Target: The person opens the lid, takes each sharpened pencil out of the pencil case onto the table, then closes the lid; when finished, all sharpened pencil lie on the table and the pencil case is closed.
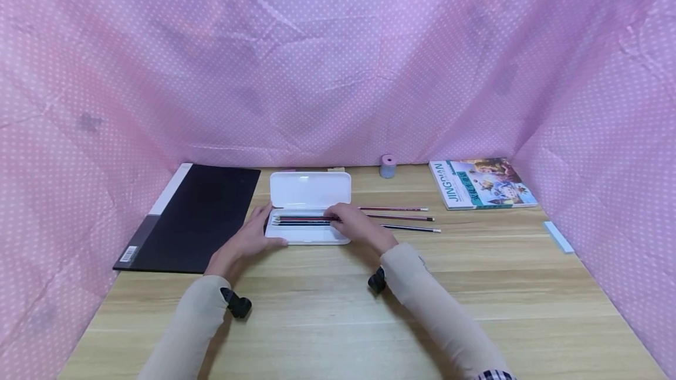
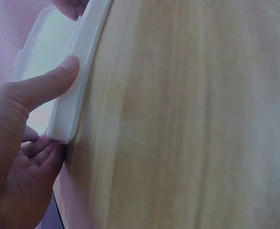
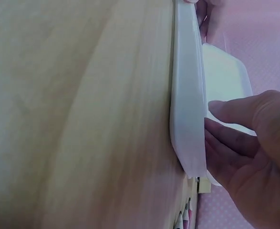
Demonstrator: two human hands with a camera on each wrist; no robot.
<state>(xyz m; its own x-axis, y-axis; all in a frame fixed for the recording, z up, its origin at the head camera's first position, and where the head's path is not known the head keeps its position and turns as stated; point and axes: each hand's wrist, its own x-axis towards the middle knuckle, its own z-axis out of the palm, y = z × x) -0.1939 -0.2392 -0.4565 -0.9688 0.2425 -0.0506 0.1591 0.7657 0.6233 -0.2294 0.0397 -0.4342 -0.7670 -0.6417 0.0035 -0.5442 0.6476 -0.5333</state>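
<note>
An open white pencil case (image 1: pixel 311 238) lies on the table with its lid (image 1: pixel 310 189) raised at the back. Inside its tray lie several dark pencils (image 1: pixel 301 219), side by side with tips to the left. My left hand (image 1: pixel 254 236) grips the left end of the case, its thumb (image 2: pixel 58 78) along the front wall and the other fingers round the end. At the right end, my right hand (image 1: pixel 356 224) reaches into the tray and pinches the pencils near their back ends; its fingers hide those ends. In the right wrist view the case wall (image 3: pixel 187 95) covers the pencils.
Three loose pencils (image 1: pixel 406 217) lie on the table right of the case. A black folder (image 1: pixel 195 221) is at left, a book (image 1: pixel 483 183) at the back right. Behind stands a small pink and grey cylinder (image 1: pixel 388 166). A pale blue strip (image 1: pixel 558 237) lies by the right edge.
</note>
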